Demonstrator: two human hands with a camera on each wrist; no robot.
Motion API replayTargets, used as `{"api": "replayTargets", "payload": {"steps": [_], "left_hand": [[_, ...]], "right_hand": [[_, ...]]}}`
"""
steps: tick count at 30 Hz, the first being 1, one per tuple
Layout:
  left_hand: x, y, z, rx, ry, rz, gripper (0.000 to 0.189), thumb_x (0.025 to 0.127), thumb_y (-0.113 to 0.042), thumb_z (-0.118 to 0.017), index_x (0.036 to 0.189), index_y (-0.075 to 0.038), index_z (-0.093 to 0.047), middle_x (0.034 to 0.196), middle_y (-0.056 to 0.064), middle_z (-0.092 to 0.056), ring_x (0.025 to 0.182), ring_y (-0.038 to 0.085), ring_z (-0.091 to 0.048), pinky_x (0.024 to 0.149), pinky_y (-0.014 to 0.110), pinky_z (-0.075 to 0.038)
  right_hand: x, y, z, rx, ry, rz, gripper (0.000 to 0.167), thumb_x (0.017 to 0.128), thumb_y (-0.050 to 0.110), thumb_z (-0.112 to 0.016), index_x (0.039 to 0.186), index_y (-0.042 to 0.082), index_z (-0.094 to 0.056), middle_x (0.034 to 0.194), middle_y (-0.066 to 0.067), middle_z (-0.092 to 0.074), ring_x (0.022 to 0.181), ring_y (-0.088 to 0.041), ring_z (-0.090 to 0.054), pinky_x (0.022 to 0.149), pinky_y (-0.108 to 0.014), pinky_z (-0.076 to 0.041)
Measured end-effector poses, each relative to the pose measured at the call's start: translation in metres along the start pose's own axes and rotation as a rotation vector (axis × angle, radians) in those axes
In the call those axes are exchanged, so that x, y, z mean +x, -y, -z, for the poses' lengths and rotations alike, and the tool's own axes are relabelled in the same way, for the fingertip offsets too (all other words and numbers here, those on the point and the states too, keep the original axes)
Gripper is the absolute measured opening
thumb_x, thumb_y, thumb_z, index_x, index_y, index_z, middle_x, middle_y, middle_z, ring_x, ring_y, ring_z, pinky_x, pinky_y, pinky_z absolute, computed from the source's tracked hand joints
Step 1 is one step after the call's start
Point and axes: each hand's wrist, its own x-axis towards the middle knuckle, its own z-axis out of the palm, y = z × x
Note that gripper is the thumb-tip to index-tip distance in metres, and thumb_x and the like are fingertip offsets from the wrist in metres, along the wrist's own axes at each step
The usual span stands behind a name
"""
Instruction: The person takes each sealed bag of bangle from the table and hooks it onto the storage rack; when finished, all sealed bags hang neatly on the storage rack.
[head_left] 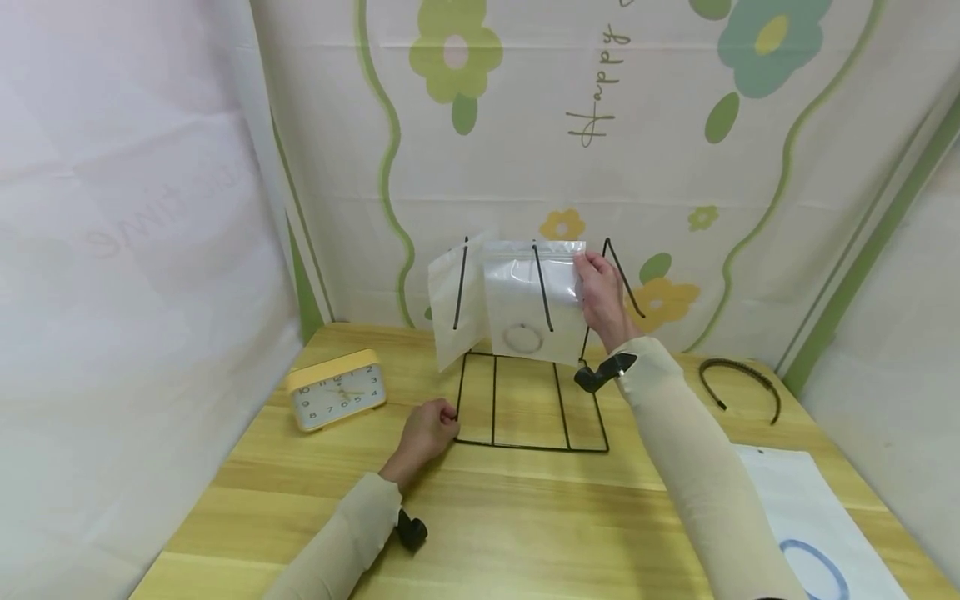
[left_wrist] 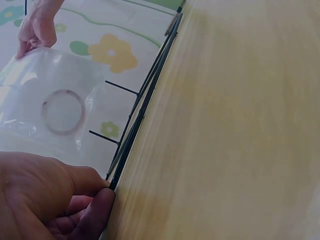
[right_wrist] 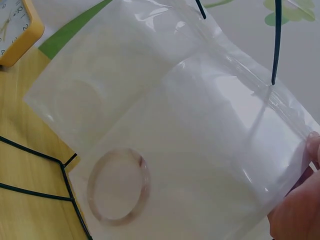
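Pinched by the right hand (head_left: 602,292) at its one-o'clock corner, a clear bag (head_left: 517,292) with a ring (head_left: 522,338) inside was up by a middle prong of the black wire rack (head_left: 532,448); whether the prong ran through it I could not tell. The left hand (head_left: 429,429) gripped the rack's base at eight o'clock. A second bag (head_left: 475,300) hung at ten. Wooden tabletop (head_left: 487,517) stretched from the front bar toward six; the yellow clock (head_left: 341,396) stood at nine, the headband (head_left: 738,364) lay at three, a white packet (head_left: 795,475) at four. Left wrist view showed thumb and finger meeting at the rack's corner; only the right wrist view showed the ring's brownish mottling and a faint round outline in the second bag.
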Motion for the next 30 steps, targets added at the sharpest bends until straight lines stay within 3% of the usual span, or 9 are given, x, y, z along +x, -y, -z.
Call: {"api": "replayTargets", "payload": {"steps": [10,17,23,26,30], "left_hand": [[0.001,0.003,-0.003,0.007,0.002,0.006,0.011,0.08,-0.007,-0.071,0.091,-0.004,-0.069,0.076,0.001,-0.065,0.067,0.012,-0.057,0.061,0.027,-0.048],[0.002,0.004,-0.002,0.007,0.003,0.003,0.011,0.081,-0.007,-0.07,0.091,-0.003,-0.069,0.077,0.001,-0.065,0.067,0.012,-0.057,0.061,0.028,-0.049],[0.001,0.001,-0.001,0.006,0.011,0.004,0.012,0.08,-0.006,-0.07,0.091,-0.002,-0.069,0.077,0.002,-0.065,0.067,0.012,-0.056,0.061,0.028,-0.048],[0.001,0.001,-0.001,0.004,0.011,0.002,0.012,0.08,-0.005,-0.07,0.091,-0.002,-0.069,0.077,0.002,-0.065,0.067,0.013,-0.057,0.061,0.028,-0.049],[0.001,0.002,-0.001,0.002,-0.006,-0.006,0.011,0.08,-0.005,-0.07,0.09,-0.002,-0.069,0.077,0.003,-0.065,0.067,0.013,-0.056,0.061,0.029,-0.049]], "right_hand": [[0.0,-0.006,0.0,-0.068,-0.02,0.014,0.039,0.099,0.041,-0.053,0.126,0.013,-0.059,0.112,-0.001,-0.057,0.099,-0.015,-0.052,0.084,-0.035,-0.046],[-0.005,-0.006,0.001,-0.028,0.001,0.023,0.04,0.101,0.043,-0.048,0.127,0.014,-0.058,0.113,0.0,-0.055,0.1,-0.016,-0.05,0.084,-0.037,-0.044],[-0.01,-0.013,0.011,-0.167,-0.001,0.071,0.054,0.097,0.055,-0.049,0.132,0.014,-0.058,0.119,-0.005,-0.056,0.098,-0.018,-0.054,0.076,-0.032,-0.05],[-0.012,-0.018,0.017,-0.184,0.023,0.078,0.062,0.095,0.057,-0.049,0.136,0.01,-0.054,0.122,-0.011,-0.056,0.104,-0.023,-0.058,0.086,-0.04,-0.053],[-0.017,-0.03,0.027,-0.141,0.076,0.079,0.064,0.097,0.052,-0.051,0.137,0.003,-0.047,0.122,-0.019,-0.057,0.113,-0.032,-0.06,0.095,-0.05,-0.049]]}}
